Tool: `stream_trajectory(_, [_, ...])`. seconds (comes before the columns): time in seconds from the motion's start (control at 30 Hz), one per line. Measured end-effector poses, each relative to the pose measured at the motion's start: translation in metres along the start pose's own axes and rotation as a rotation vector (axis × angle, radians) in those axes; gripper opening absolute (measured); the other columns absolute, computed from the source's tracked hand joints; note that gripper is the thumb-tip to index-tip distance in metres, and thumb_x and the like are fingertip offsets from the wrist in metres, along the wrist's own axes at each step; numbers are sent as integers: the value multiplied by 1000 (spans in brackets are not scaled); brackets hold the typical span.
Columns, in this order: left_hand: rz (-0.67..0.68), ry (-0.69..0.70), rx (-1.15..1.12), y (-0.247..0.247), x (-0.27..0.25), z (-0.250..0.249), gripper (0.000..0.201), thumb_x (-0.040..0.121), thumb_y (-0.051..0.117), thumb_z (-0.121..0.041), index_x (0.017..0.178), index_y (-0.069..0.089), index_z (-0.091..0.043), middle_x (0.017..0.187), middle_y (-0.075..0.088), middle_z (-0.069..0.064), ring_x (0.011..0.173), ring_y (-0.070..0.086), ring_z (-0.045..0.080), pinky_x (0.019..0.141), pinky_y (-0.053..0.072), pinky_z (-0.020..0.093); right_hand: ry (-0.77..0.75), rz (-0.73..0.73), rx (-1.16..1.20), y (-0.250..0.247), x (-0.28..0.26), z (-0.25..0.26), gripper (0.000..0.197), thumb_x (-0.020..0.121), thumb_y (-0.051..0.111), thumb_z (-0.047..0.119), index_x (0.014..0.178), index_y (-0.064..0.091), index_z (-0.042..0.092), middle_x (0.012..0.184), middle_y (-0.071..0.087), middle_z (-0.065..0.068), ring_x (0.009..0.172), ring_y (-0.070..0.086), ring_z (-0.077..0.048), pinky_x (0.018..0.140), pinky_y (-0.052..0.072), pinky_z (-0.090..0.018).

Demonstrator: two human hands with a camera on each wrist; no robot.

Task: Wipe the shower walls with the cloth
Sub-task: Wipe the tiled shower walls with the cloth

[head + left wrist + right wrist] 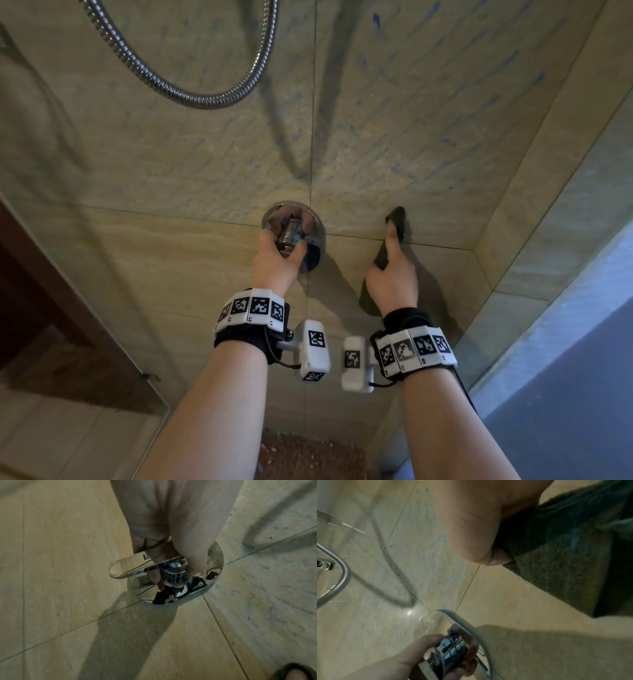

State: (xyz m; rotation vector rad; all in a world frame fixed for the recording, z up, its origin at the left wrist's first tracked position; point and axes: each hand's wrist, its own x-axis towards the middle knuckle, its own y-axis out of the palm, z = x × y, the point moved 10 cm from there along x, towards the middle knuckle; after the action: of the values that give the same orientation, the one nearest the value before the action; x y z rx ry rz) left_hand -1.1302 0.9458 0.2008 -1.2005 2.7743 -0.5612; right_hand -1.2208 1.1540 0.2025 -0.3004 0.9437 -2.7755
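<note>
On the beige tiled shower wall [171, 164], blue streaks spread across the upper tiles. My right hand [394, 260] holds a dark cloth [398, 219] against the wall just right of the valve, thumb laid along it. In the right wrist view the thumb [479, 534] presses on the cloth [556, 568]. My left hand [287, 245] grips the chrome knob [289, 234] of the shower valve. The left wrist view shows the left hand [171, 572] with its fingers curled round the knob, and the lever [123, 568] pointing left. The right hand's fingers are hidden behind the cloth.
A metal shower hose [191, 92] loops above the valve. The round chrome plate [318, 229] sits where the tile joints cross. A side wall [548, 192] meets the back wall at the right. A glass panel edge [150, 380] stands at the lower left, over a pebble floor [308, 455].
</note>
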Motion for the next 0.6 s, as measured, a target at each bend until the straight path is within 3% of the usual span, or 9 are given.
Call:
stream_trajectory(0.13, [0,0,-3,-1,-1,0,36,93,59,-25,121,41,-11,101,54,2,85,55,19,63,44,25,-59,126,-155,20,-6,4,79,90,50,10,150,11,43,125,54,-12,94,59,-27,81,53,-41])
stream_trajectory(0.23, [9,-2,11,-1,-1,0,37,93,58,-27,122,41,-12,104,56,4,89,58,23,67,48,30,-14,5,-114,5,-6,-3,76,91,50,11,150,14,41,117,57,-10,90,59,-25,79,53,-40])
stream_trajectory(0.37, [30,12,28,-1,-1,-3,37,93,59,-29,121,41,-13,107,58,7,98,60,28,70,45,33,36,-130,135,-8,1,-2,79,89,48,7,151,10,40,111,60,-12,90,59,-28,83,51,-43])
stream_trajectory(0.6, [53,20,16,-1,-1,-2,32,93,59,-28,115,40,-15,110,58,6,101,59,26,68,43,26,-105,152,-145,31,-4,21,79,89,50,11,149,12,46,124,55,-11,94,59,-27,81,54,-43])
